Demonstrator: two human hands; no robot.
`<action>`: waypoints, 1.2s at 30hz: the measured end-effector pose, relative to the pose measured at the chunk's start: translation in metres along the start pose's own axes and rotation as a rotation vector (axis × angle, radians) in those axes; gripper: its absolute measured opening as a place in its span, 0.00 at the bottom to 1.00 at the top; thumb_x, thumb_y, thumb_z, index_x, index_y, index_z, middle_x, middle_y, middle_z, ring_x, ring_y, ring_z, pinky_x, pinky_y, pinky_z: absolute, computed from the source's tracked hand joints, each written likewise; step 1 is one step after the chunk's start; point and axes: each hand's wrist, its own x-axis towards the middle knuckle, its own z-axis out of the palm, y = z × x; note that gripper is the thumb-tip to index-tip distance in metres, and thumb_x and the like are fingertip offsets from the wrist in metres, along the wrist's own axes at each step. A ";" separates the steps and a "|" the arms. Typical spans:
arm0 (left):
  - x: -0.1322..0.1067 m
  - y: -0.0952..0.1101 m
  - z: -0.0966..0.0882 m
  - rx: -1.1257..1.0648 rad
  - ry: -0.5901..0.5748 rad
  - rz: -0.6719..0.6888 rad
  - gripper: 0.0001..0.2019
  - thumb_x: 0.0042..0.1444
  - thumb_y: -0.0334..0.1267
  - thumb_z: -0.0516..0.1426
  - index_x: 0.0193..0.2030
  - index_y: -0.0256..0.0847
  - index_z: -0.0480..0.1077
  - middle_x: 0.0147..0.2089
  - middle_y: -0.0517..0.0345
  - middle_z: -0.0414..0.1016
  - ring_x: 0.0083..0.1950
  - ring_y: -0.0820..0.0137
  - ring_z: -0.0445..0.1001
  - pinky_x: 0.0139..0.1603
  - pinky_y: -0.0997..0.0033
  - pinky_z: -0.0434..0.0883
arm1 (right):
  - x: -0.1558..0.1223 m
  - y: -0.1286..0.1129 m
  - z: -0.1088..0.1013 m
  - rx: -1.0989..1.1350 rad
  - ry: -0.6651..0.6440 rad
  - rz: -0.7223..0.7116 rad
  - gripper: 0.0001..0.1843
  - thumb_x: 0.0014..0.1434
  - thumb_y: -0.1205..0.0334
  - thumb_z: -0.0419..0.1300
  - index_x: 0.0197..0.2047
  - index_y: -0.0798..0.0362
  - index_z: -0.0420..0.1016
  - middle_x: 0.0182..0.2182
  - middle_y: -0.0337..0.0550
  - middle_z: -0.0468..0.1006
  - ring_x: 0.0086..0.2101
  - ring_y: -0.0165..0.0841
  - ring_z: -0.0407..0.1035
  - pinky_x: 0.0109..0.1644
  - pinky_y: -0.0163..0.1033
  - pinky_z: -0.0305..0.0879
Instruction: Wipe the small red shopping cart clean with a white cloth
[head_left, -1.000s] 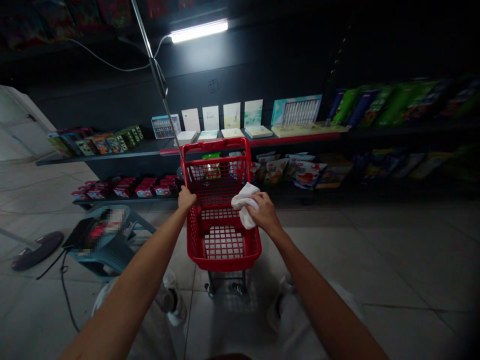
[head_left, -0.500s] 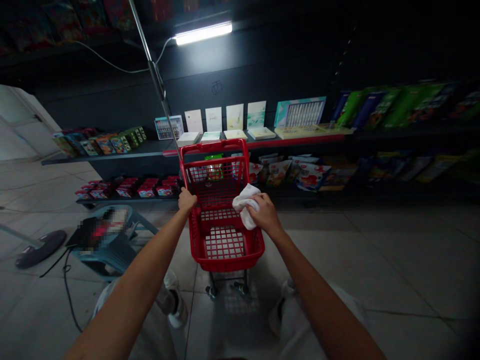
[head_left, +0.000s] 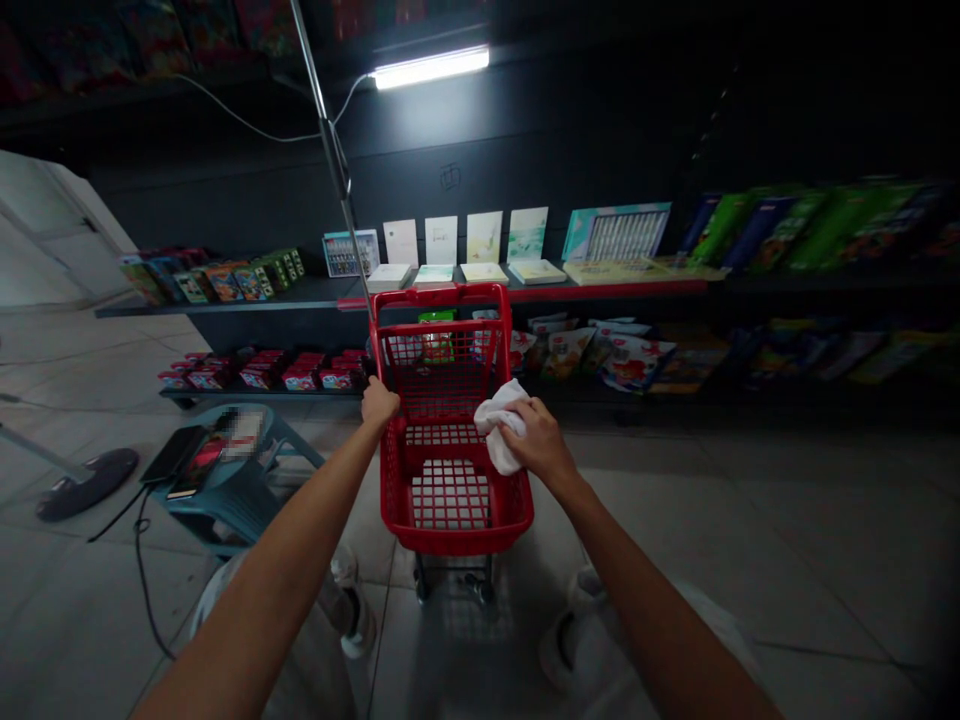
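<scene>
A small red shopping cart (head_left: 450, 520) stands on the tiled floor straight ahead of me. My left hand (head_left: 379, 403) is closed on the cart's left rim. My right hand (head_left: 540, 447) grips a crumpled white cloth (head_left: 499, 425) and presses it against the cart's right rim. The red basket is a mesh with nothing lying on its bottom. My knees in light trousers show at the lower edge.
Dark shelves (head_left: 300, 295) with coloured boxes, cards and packets run behind the cart. A blue plastic stool (head_left: 240, 490) carrying a phone stands at the left, a fan base (head_left: 86, 482) and cable beyond it. A metal pole (head_left: 337, 170) rises behind the cart.
The view has shifted slightly, so the cart sits a bit further right and lower. Both hands keep their places on the cart, the cloth still at the right rim.
</scene>
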 end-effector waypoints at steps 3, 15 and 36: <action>-0.001 -0.001 0.000 -0.013 -0.003 -0.007 0.22 0.59 0.33 0.58 0.60 0.38 0.61 0.60 0.32 0.75 0.61 0.52 0.77 0.56 0.61 0.74 | -0.002 0.000 0.001 0.009 0.032 0.008 0.09 0.58 0.61 0.61 0.43 0.50 0.76 0.42 0.47 0.72 0.43 0.42 0.72 0.53 0.46 0.69; 0.004 -0.006 0.001 -0.015 0.000 -0.005 0.22 0.58 0.33 0.59 0.59 0.39 0.62 0.60 0.34 0.76 0.59 0.52 0.78 0.55 0.60 0.75 | 0.002 0.001 0.004 -0.017 0.011 0.023 0.10 0.58 0.59 0.61 0.43 0.49 0.76 0.42 0.46 0.72 0.43 0.42 0.72 0.53 0.46 0.69; -0.003 -0.006 -0.001 -0.007 -0.010 0.009 0.21 0.60 0.33 0.57 0.59 0.38 0.61 0.60 0.33 0.76 0.61 0.52 0.77 0.57 0.59 0.74 | -0.003 0.001 0.002 -0.042 -0.006 0.010 0.11 0.59 0.59 0.61 0.45 0.49 0.77 0.43 0.46 0.72 0.43 0.40 0.72 0.51 0.45 0.70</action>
